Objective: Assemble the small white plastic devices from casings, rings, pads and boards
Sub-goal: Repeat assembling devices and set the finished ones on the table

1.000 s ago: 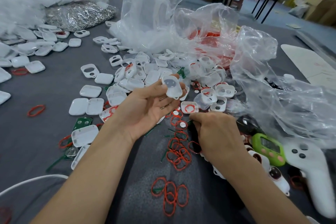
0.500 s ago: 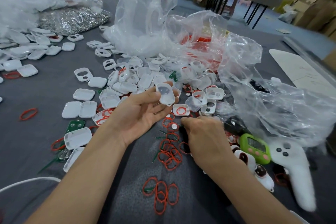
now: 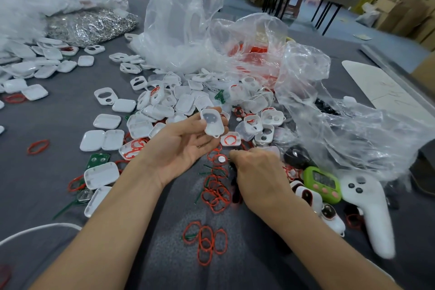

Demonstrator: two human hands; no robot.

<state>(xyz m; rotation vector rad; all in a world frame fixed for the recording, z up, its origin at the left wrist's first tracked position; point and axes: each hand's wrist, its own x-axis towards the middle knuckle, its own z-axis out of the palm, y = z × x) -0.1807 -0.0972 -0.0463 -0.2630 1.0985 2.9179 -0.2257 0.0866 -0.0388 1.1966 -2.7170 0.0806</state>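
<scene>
The left hand (image 3: 179,148) has tilted its palm further up, still pinching the white casing (image 3: 211,123) between thumb and fingertips, left of the clear plastic bag (image 3: 329,129). Below the bag the right hand (image 3: 259,179) curls knuckles-up beside red rings (image 3: 216,192); its grasp is hidden. The green timer (image 3: 323,183) under the bag has a display too blurred to read.

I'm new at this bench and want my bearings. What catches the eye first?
Crumpled clear plastic bags rise mid-table, with a heap of white casings spilling out before them. Nearer, the left hand holds up a single casing, and the right hand is knuckles-up beside red rings. A green timer lies at the right.
</scene>
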